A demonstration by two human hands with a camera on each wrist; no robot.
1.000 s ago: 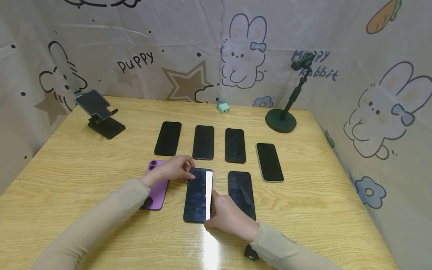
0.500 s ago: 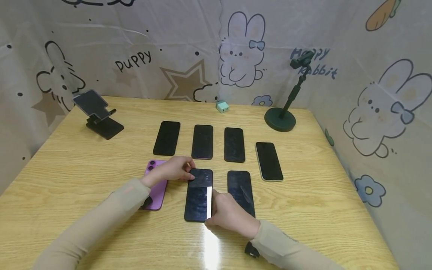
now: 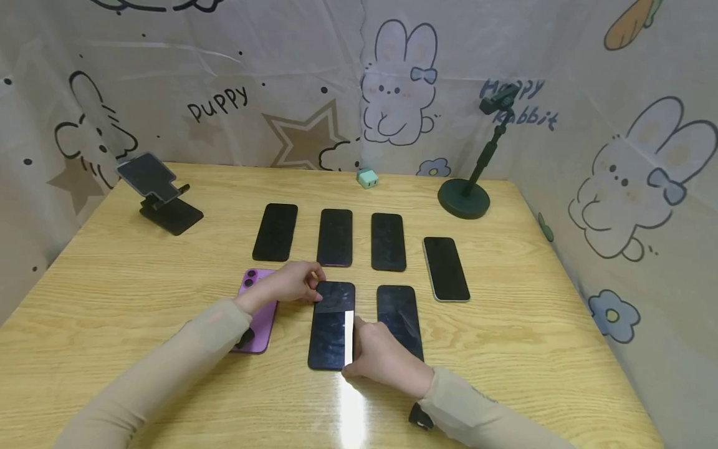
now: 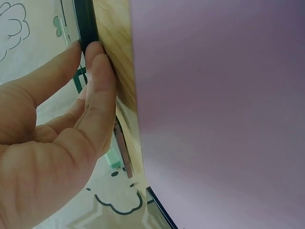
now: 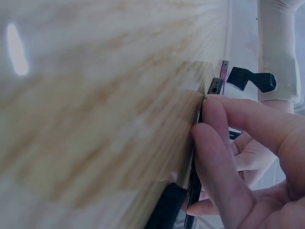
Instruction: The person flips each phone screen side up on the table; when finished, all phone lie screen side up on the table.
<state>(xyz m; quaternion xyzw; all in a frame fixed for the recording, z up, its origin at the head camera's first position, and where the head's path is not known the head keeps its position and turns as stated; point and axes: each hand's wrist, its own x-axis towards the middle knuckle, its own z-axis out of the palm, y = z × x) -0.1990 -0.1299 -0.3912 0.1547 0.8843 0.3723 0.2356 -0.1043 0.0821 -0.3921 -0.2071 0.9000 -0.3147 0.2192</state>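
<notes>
A black smartphone [image 3: 326,340] lies screen up at the middle front of the table, in the head view, a bright white strip along its right side. My left hand [image 3: 291,282] pinches its upper left corner between thumb and fingers; the left wrist view shows its dark edge [image 4: 86,24] there. At the lower right edge, my right hand [image 3: 387,358] holds the same phone, thumb near the bottom corner. Beneath my left wrist is a purple phone [image 3: 262,327], back up with its cameras at the top. Another black phone [image 3: 399,318] lies partly hidden behind my right hand.
Several dark phones, including a black phone [image 3: 275,232] and a silver-edged phone [image 3: 447,268], lie farther back. A folding phone stand [image 3: 171,215] is at back left, a green round-based stand [image 3: 464,199] at back right. A mint charger [image 3: 368,179] sits by the patterned curtain.
The white strip on the held phone's screen has become shorter, now covering only its lower part. Both hands keep their hold, and the head view has shifted slightly.
</notes>
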